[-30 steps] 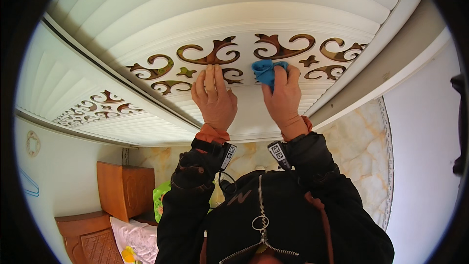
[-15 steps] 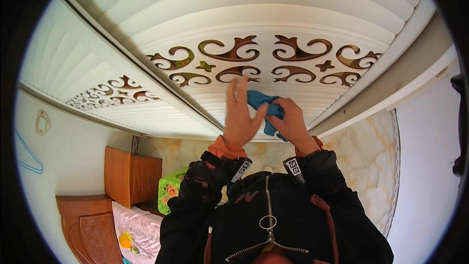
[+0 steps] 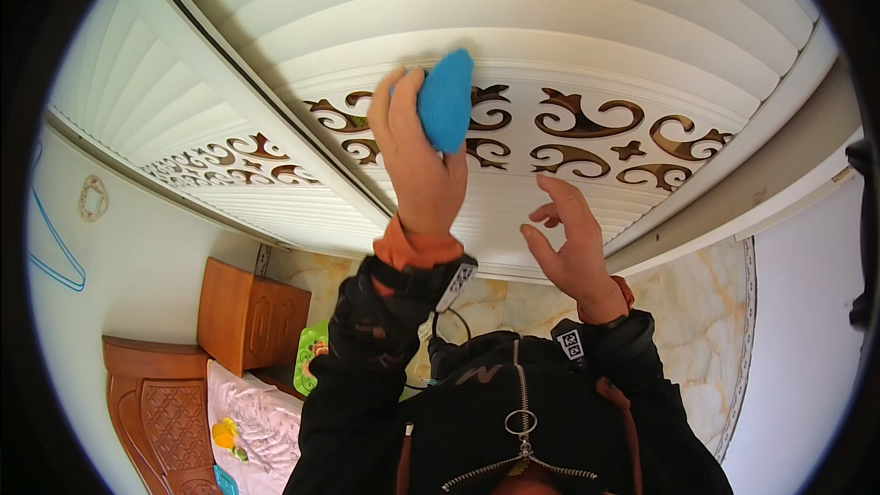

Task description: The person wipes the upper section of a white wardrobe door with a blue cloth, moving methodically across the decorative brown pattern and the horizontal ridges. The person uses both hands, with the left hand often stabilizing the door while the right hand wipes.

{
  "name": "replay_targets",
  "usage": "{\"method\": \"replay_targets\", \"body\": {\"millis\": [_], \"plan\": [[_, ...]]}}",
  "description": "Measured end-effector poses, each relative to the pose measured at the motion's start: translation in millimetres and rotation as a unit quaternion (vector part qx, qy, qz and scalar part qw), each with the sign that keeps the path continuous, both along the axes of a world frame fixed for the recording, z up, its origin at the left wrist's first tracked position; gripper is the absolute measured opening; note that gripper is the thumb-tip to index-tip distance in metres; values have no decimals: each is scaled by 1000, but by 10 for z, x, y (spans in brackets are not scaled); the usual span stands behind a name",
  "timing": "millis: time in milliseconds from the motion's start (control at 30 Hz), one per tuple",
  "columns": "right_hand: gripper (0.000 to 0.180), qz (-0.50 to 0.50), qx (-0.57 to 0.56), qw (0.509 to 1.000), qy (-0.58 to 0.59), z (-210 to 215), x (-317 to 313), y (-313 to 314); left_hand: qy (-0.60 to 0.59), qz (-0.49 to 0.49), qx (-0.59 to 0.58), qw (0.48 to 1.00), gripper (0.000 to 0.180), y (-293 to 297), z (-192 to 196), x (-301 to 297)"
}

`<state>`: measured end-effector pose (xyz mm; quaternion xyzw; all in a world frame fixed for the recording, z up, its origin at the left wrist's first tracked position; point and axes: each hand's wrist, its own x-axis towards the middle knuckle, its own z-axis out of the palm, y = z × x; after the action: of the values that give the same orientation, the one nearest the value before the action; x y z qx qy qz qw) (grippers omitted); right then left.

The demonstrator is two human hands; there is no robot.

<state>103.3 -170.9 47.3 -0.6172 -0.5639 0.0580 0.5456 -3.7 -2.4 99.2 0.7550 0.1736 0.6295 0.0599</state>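
Observation:
A folded blue cloth (image 3: 446, 103) is gripped in my left hand (image 3: 420, 160), raised in front of the scrollwork band of a white sliding wardrobe door (image 3: 513, 14). The fingers wrap behind the cloth, and whether it presses on the door I cannot tell. To its right, my right hand (image 3: 570, 243) holds nothing; its fingers are bent and apart, close to the lower part of the same door. Brown mirror-like scroll cut-outs (image 3: 587, 115) run across the panel beside the cloth.
A second white door panel (image 3: 215, 119) stands left of the dark-edged frame. A wooden bedside cabinet (image 3: 252, 316), a bed headboard (image 3: 165, 403) and a pink sheet (image 3: 261, 412) lie at lower left. Blue hangers (image 3: 60, 252) hang on the left wall. Marble-patterned tiles (image 3: 692, 312) cover the floor.
The cloth has passed from my right hand into my left, which has risen up and left with it, now folded. My right hand has let go and moved slightly right and down.

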Motion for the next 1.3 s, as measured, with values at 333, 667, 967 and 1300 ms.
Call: {"method": "replay_targets", "body": {"millis": [333, 667, 967, 1300], "plan": [[38, -44, -10, 999, -11, -212, 260, -247, 103, 51, 33, 993, 55, 154, -683, 164], [36, -223, 89, 952, -190, 29, 640, 239, 166, -6, -25, 986, 53, -22, -571, -118], [43, -210, 195, 915, -285, -295, 892, 374, 108, -15, 111, 988, 50, 26, -141, 126], [41, -214, 172, 921, -274, -273, 891, 376, 115, 2, 72, 991, 45, 200, -571, -52]]}}
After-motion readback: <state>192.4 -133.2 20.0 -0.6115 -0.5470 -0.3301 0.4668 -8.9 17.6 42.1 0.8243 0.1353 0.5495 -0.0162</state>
